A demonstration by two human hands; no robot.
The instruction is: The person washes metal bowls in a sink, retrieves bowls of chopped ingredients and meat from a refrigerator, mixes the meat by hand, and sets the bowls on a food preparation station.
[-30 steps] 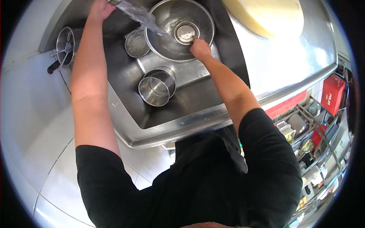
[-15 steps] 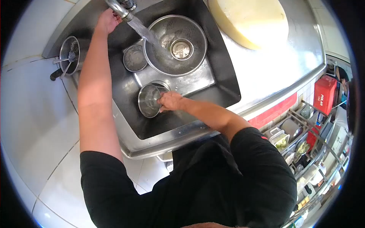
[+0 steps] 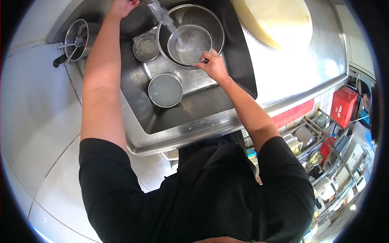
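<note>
My right hand [image 3: 212,65] grips the near rim of a round metal bowl [image 3: 196,34], raised over a larger metal mixing bowl [image 3: 218,30] in the sink. Water [image 3: 161,15] from the tap [image 3: 146,1] pours into the held bowl. At the top edge, my left hand [image 3: 122,7] is beside the tap with curled fingers; what they hold, if anything, is cut off. A round metal container [image 3: 165,90] of cloudy liquid stands in the near part of the sink [image 3: 192,107]. Left of the mixing bowl sits a smaller metal container [image 3: 146,47].
A metal pot [image 3: 83,30] with spoons inside and a dark handle stands on the left ledge. On the right counter [image 3: 279,77] lies a large pale yellow round block [image 3: 279,24]. Lower right, a rack [image 3: 320,162] holds containers near a red box [image 3: 343,106].
My right hand has moved up and right, bringing the bowl from above the near container into the water stream. The near container's cloudy liquid now shows. The view has shifted slightly.
</note>
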